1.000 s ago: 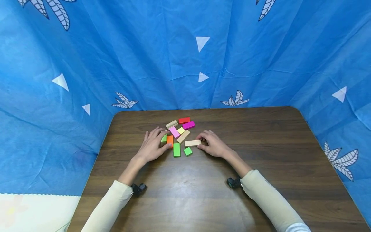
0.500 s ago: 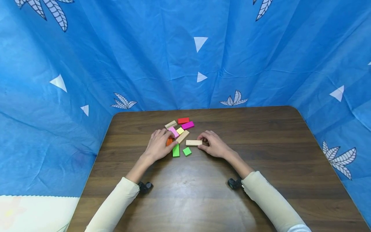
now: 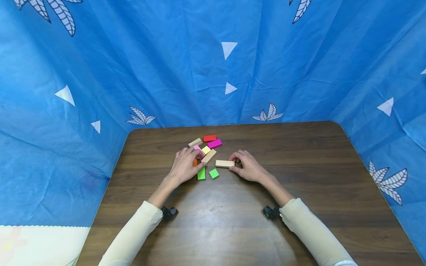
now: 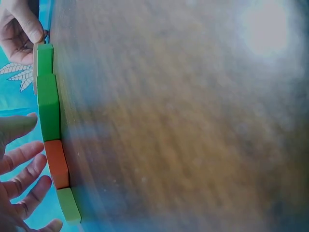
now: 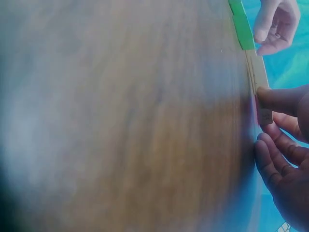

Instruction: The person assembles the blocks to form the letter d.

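In the head view my right hand (image 3: 247,167) pinches the right end of a plain wooden block (image 3: 223,163) lying lengthwise on the table. The right wrist view shows thumb and fingers around that block's end (image 5: 264,115). My left hand (image 3: 184,165) hovers over the left side of the pile, fingers loosely bent, thumb by a green block (image 3: 201,174). It partly covers an orange block (image 3: 195,162) and a pink block (image 3: 199,149). A light green block (image 4: 69,206), hidden in the head view, appears in the left wrist view. There the left fingers are spread, holding nothing.
A slanted wooden block (image 3: 209,156), a yellow block (image 3: 206,150), a magenta block (image 3: 214,143), a red block (image 3: 209,138) and a brownish block (image 3: 195,142) lie behind. A small green block (image 3: 214,173) sits in front. Blue cloth (image 3: 186,74) hangs beyond the table (image 3: 299,159).
My left hand has come rightward over the light green and orange blocks. My right hand has drawn the plain wooden block a little to the right, away from the pile.
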{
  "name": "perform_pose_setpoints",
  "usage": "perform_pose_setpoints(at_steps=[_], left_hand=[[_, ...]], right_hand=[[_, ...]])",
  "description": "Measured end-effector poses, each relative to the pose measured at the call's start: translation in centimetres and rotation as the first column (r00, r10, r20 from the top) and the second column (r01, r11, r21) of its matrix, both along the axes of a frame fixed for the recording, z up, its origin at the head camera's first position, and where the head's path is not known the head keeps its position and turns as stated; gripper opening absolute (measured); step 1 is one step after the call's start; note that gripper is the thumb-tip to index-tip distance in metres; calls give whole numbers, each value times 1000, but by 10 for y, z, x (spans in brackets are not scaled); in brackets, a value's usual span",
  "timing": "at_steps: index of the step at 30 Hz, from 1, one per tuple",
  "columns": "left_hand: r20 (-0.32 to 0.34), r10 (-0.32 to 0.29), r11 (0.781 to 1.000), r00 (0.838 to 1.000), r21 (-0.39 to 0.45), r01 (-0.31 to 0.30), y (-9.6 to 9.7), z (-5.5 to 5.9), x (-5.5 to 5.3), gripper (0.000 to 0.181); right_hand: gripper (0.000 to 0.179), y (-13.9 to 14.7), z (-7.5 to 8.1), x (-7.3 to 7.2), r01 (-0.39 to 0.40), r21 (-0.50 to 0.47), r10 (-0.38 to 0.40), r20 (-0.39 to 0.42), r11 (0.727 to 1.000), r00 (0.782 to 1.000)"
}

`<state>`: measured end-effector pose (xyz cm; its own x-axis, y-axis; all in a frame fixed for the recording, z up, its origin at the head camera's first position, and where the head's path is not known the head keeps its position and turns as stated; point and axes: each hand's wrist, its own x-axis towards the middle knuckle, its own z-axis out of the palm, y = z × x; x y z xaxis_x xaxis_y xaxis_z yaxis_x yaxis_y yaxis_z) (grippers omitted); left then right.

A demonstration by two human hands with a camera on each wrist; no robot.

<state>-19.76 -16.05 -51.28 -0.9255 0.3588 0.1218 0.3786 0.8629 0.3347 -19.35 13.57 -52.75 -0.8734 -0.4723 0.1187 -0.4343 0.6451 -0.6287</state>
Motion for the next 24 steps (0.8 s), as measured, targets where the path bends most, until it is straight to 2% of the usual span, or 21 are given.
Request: perform_pose_setpoints(at_steps=[6, 13, 24], left_hand=[[2, -31, 999, 1000, -5, 31, 0, 1, -1, 24], [25, -75, 997, 997, -33, 76, -4, 2, -4, 37], [63, -116, 993, 991, -21, 117, -5, 3, -9, 33]], right_hand=[[22, 5, 1, 2, 13, -5, -13, 0, 1000, 1000], [22, 15, -2, 5, 27, 8, -27, 0, 1000, 1000], [22, 35, -2, 11, 48, 3, -48, -18, 999, 999]])
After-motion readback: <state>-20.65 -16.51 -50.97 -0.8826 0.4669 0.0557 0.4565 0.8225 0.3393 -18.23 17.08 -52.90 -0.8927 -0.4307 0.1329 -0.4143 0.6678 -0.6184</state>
